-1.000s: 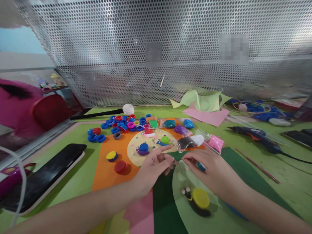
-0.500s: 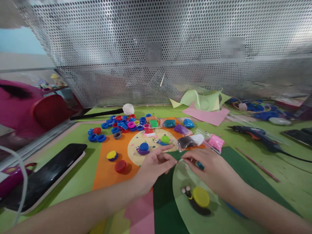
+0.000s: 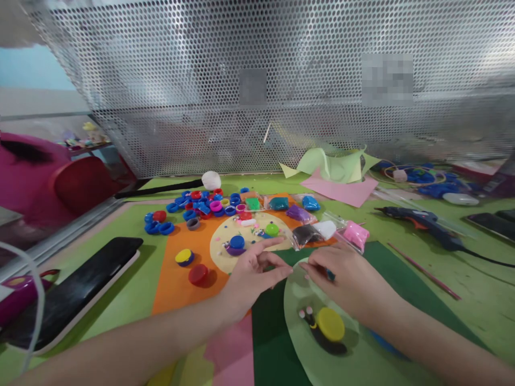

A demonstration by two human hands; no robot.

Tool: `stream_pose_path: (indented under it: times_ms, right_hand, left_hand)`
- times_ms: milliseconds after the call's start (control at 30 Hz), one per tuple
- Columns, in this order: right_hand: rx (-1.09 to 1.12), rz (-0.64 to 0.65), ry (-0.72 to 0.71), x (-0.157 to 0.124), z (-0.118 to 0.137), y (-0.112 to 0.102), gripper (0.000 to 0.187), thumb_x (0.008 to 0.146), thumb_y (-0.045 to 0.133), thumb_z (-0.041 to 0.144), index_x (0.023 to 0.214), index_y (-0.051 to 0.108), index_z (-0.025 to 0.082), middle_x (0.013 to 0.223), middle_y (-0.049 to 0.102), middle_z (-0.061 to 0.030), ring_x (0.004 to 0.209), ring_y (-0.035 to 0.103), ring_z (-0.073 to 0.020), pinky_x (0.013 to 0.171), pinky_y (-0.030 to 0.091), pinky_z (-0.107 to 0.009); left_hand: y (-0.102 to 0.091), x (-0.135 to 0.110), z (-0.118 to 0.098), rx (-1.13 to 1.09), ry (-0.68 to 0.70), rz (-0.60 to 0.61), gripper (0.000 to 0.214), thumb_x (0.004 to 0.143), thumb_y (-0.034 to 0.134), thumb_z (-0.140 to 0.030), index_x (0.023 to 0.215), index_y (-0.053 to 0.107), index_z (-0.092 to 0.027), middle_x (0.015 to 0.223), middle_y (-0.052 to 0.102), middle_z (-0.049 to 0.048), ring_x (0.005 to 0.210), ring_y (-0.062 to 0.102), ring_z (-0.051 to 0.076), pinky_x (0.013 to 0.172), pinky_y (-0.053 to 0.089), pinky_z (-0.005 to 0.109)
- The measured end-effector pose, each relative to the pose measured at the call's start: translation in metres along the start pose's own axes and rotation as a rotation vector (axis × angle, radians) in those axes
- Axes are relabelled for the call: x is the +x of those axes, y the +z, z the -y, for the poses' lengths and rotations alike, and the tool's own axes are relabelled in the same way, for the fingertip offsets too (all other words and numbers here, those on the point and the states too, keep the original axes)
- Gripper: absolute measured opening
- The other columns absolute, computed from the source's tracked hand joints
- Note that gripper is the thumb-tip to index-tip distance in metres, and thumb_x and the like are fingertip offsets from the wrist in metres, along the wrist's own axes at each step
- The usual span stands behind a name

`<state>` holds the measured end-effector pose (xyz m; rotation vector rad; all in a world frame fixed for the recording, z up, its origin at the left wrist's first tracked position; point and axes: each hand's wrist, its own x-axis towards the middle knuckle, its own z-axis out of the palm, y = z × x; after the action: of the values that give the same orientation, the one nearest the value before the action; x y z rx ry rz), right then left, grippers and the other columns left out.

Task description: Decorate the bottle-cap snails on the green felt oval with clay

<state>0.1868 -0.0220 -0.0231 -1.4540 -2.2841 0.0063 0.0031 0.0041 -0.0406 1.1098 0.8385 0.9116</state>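
Note:
My left hand (image 3: 257,273) is closed in a pinch, thumb tip against a finger. Anything between those tips is too small to make out. Just right of it, my right hand (image 3: 341,273) has its fingers curled, and a small teal piece (image 3: 330,274) shows among them. Both hands hover over the top of a light green paper oval (image 3: 295,300) on a dark green sheet (image 3: 267,343). Lower on the oval lies a snail figure with a yellow bottle cap (image 3: 330,324) as its shell and a dark body. A cream paper oval (image 3: 219,244) with similar cap snails lies beyond my left hand.
Loose bottle caps (image 3: 197,203) are heaped at the back. Bags of coloured clay (image 3: 300,214) lie beyond my hands. At right are a glue gun (image 3: 422,222) and a thin stick (image 3: 424,271). A black, phone-like object (image 3: 80,289) lies left; perforated metal (image 3: 181,80) stands behind.
The right hand's fingers have shifted slightly and curled more, so less of the teal piece shows. The left hand stays almost in place, still pinched.

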Motion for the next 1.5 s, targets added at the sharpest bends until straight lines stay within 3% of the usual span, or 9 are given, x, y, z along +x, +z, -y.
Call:
stream_pose_path:
  times_ms: [167, 400, 667, 967, 1167, 1400, 1500]
  right_hand:
    - [-0.003, 0.034, -0.017, -0.002, 0.005, -0.002, 0.019, 0.082, 0.050, 0.015, 0.064, 0.053, 0.018, 0.060, 0.057, 0.0009, 0.060, 0.054, -0.0160, 0.061, 0.042, -0.031]
    - [-0.019, 0.148, 0.018, 0.002, -0.003, 0.001, 0.015, 0.082, 0.051, 0.011, 0.075, 0.060, 0.020, 0.072, 0.063, 0.0002, 0.067, 0.056, -0.0175, 0.065, 0.041, -0.034]
    - [-0.016, 0.139, 0.064, 0.006, -0.008, 0.002, 0.013, 0.080, 0.056, 0.015, 0.068, 0.056, 0.020, 0.067, 0.062, 0.0012, 0.065, 0.056, -0.0176, 0.061, 0.039, -0.032]
    - [0.017, 0.127, 0.055, 0.007, -0.015, 0.005, 0.016, 0.083, 0.052, 0.014, 0.075, 0.064, 0.022, 0.075, 0.067, 0.0002, 0.069, 0.060, -0.0179, 0.068, 0.041, -0.035]
    - [0.018, 0.126, 0.062, 0.007, -0.017, 0.007, 0.016, 0.083, 0.053, 0.014, 0.075, 0.065, 0.021, 0.075, 0.067, 0.0002, 0.069, 0.060, -0.0179, 0.068, 0.041, -0.036]
    - [0.008, 0.118, 0.063, 0.008, -0.014, 0.004, 0.019, 0.083, 0.051, 0.013, 0.073, 0.065, 0.021, 0.074, 0.067, -0.0005, 0.068, 0.060, -0.0184, 0.070, 0.039, -0.037]
    - [0.007, 0.126, 0.056, 0.010, -0.014, 0.004, 0.020, 0.083, 0.050, 0.013, 0.075, 0.065, 0.021, 0.076, 0.068, -0.0015, 0.069, 0.060, -0.0188, 0.071, 0.039, -0.038]
  left_hand:
    - [-0.001, 0.000, 0.002, 0.004, -0.048, 0.019, 0.056, 0.076, 0.066, -0.025, 0.128, 0.046, -0.022, 0.070, 0.065, 0.0008, 0.062, 0.051, 0.011, 0.052, 0.036, 0.022]
    - [-0.002, 0.001, 0.001, 0.103, -0.023, 0.026, 0.077, 0.066, 0.076, -0.026, 0.134, 0.039, -0.021, 0.078, 0.069, 0.0047, 0.058, 0.050, 0.010, 0.048, 0.036, 0.020]
    - [0.000, -0.002, -0.001, 0.145, 0.016, -0.019, 0.081, 0.063, 0.078, -0.020, 0.133, 0.037, -0.020, 0.068, 0.063, -0.0022, 0.059, 0.052, 0.009, 0.049, 0.038, 0.019]
    - [-0.001, -0.002, -0.001, 0.109, -0.051, 0.031, 0.079, 0.067, 0.076, -0.028, 0.135, 0.037, -0.020, 0.081, 0.071, 0.0051, 0.053, 0.048, 0.008, 0.047, 0.038, 0.020]
    - [0.000, -0.003, 0.000, 0.153, -0.034, -0.020, 0.091, 0.060, 0.080, -0.021, 0.136, 0.031, -0.019, 0.069, 0.068, 0.0003, 0.064, 0.057, 0.013, 0.048, 0.036, 0.020]
    - [0.003, -0.007, -0.003, 0.065, -0.009, -0.057, 0.089, 0.058, 0.080, -0.013, 0.133, 0.035, -0.019, 0.060, 0.059, -0.0068, 0.072, 0.061, 0.014, 0.064, 0.044, 0.023]
    - [0.002, -0.005, -0.004, 0.075, -0.022, -0.045, 0.089, 0.060, 0.079, -0.017, 0.136, 0.032, -0.019, 0.062, 0.061, -0.0047, 0.066, 0.058, 0.013, 0.054, 0.042, 0.021]
